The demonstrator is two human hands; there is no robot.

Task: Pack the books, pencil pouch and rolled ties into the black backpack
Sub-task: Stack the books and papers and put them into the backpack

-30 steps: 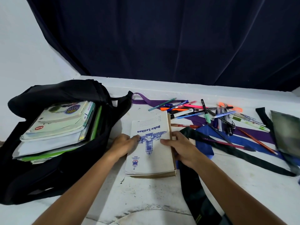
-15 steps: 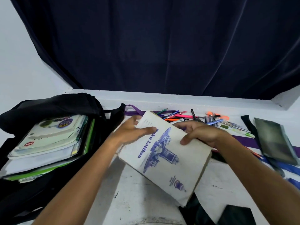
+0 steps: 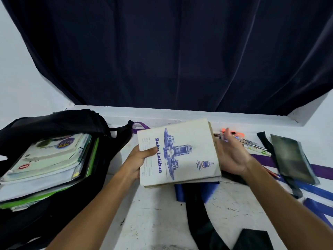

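A cream exercise book (image 3: 187, 154) with blue print is held above the white table, its cover facing up. My left hand (image 3: 138, 159) grips its left edge, thumb on the cover. My right hand (image 3: 232, 156) is at the book's right edge with the palm open and fingers spread, touching or just off the spine. The black backpack (image 3: 54, 121) lies open at the left with a stack of books (image 3: 48, 159) inside. A dark pencil pouch (image 3: 292, 157) lies at the right. Unrolled ties, blue (image 3: 313, 192), purple (image 3: 266, 161) and black (image 3: 198, 210), are spread under and beside the book.
Several pens and highlighters (image 3: 241, 139) lie scattered behind my right hand. A dark curtain (image 3: 171, 51) hangs behind the white table (image 3: 158, 213). A raised white ledge runs along the table's back edge.
The book was lifted off the table and turned until its spine faces right. My right hand let go of its top edge and opened at the right side.
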